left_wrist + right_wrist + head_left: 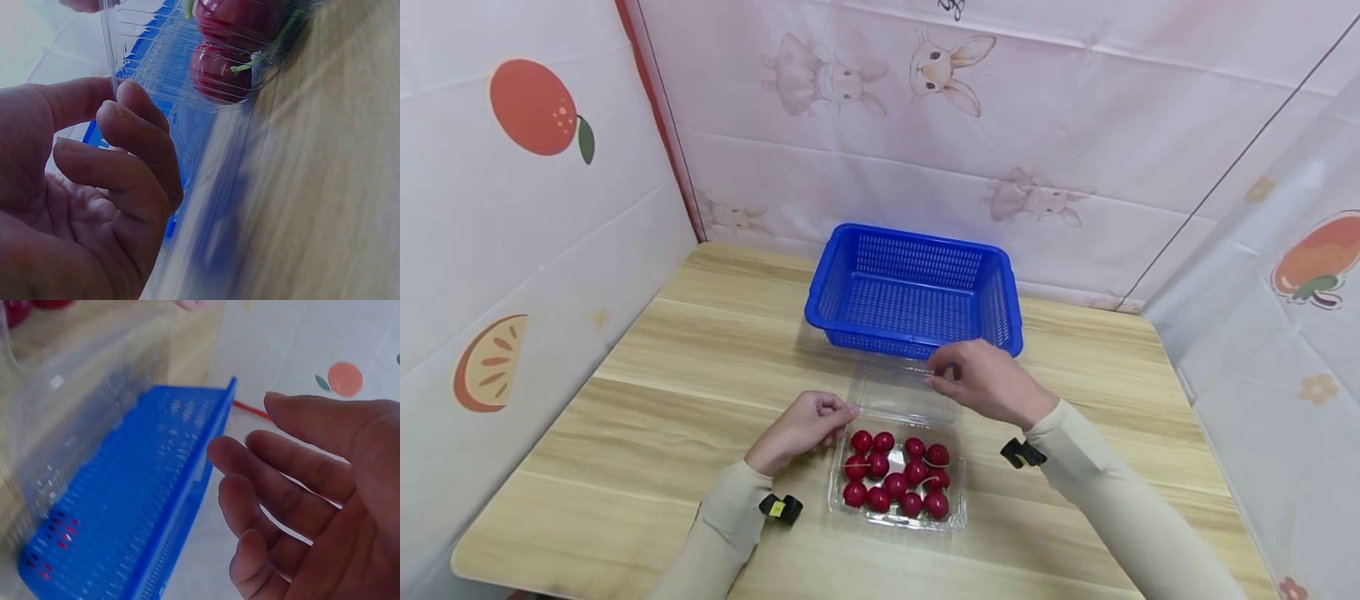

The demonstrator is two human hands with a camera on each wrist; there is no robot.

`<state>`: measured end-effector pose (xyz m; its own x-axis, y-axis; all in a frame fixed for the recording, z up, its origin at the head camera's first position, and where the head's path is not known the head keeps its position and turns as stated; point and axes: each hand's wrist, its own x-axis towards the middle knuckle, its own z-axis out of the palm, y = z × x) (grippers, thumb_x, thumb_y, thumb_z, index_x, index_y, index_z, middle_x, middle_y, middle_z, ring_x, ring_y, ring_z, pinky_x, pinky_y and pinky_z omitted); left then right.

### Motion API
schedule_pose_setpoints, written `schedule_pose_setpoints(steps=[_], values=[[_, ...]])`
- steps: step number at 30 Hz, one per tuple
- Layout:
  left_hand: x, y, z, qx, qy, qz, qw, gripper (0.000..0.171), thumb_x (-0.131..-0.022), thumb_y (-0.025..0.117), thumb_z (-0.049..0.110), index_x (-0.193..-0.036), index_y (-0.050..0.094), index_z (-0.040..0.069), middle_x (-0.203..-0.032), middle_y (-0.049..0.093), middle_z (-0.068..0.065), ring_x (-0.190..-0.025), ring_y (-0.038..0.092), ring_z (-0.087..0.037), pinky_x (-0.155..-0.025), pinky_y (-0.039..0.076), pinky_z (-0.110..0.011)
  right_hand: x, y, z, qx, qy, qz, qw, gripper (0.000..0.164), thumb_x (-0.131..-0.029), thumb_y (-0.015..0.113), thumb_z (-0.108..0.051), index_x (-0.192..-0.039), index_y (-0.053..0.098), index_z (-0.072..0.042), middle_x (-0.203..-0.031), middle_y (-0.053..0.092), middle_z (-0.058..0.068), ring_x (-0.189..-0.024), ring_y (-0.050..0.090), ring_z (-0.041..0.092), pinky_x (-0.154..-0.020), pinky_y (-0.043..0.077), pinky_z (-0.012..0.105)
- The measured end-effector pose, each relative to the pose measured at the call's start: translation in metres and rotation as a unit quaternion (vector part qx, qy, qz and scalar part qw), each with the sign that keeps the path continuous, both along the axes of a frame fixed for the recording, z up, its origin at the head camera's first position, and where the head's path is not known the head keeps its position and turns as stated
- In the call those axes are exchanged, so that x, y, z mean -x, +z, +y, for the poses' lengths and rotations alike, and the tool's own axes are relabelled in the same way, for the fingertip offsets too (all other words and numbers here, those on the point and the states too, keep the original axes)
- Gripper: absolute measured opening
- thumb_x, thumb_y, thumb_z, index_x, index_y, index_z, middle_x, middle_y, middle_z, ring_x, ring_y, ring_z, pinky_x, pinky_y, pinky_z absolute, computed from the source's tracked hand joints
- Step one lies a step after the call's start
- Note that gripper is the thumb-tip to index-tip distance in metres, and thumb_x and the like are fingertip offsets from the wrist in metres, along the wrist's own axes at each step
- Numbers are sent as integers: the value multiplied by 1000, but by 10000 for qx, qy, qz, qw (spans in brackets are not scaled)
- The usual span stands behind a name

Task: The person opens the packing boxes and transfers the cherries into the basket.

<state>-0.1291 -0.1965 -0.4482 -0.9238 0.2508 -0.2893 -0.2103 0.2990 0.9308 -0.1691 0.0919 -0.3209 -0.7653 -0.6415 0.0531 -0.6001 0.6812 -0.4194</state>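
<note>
A clear plastic clamshell box [898,518] lies with its lid folded back on the table, holding several red cherries [895,485], some with stems. At its back left corner my left hand [805,429] pinches the rim between thumb and fingers; the left wrist view shows the thumb and index finger on the plastic edge. Above the transparent lid [887,392] hovers my right hand [988,379], its fingers loosely curved and holding nothing. In the right wrist view a gap shows between thumb and fingertips.
Just behind the lid stands a blue plastic basket [917,304] with perforated walls and nothing in it. The wood-grain table [700,400] is bordered by printed cloth [880,167] at the back and both sides.
</note>
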Motion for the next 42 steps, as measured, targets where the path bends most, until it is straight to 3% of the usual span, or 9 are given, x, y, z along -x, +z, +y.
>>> schedule_pose_setpoints(steps=[9, 15, 21, 27, 34, 42], values=[[1, 0, 0, 45, -11, 0, 10000, 35, -101, 66, 33, -100, 69, -1, -68, 61, 4, -60, 50, -11, -53, 41, -21, -17, -24, -8, -342, 480, 335, 9977, 9, -94, 76, -23, -100, 78, -16, -88, 75, -7, -78, 65, 5, -70, 55, 23], [1, 1, 0, 54, -17, 4, 10000, 34, -101, 65, 33, -100, 69, -1, -68, 61, 3, -60, 51, -11, -53, 41, -21, -24, -38, -13, -661, 600, 160, 9959, 13, -93, 76, -23, -102, 78, -14, -90, 77, -4, -81, 71, 14, -72, 56, 28], [0, 3, 0, 48, -9, -4, 10000, 34, -102, 65, 33, -100, 69, -1, -69, 61, 4, -60, 51, -11, -54, 41, -21, -30, -50, -17, -918, 676, 274, 9931, 18, -92, 78, -23, -104, 78, -11, -90, 79, 0, -70, 66, 9, -64, 53, 23], [0, 4, 0, 33, -10, -2, 10000, 35, -102, 65, 33, -101, 69, -2, -68, 61, 4, -60, 51, -11, -54, 41, -21, -37, -55, -21, -1334, 781, 539, 9865, 15, -93, 77, -25, -101, 78, -12, -81, 76, -2, -66, 65, 10, -65, 56, 29], [0, 3, 0, 58, 36, -20, 10000, 35, -101, 66, 34, -100, 69, -1, -68, 61, 3, -60, 50, -11, -54, 41, -21, -46, -64, -25, -1572, 905, 798, 9802, 16, -92, 77, -25, -81, 69, -17, -65, 63, -7, -55, 49, 5, -53, 45, 24], [-1, 4, 1, 66, 1, 21, 10000, 35, -101, 66, 34, -101, 69, -1, -67, 61, 4, -60, 50, -12, -54, 42, -21, -49, -68, -30, -1593, 771, 732, 9815, 13, -94, 74, -19, -82, 69, -16, -64, 62, -6, -54, 46, 6, -51, 44, 24]])
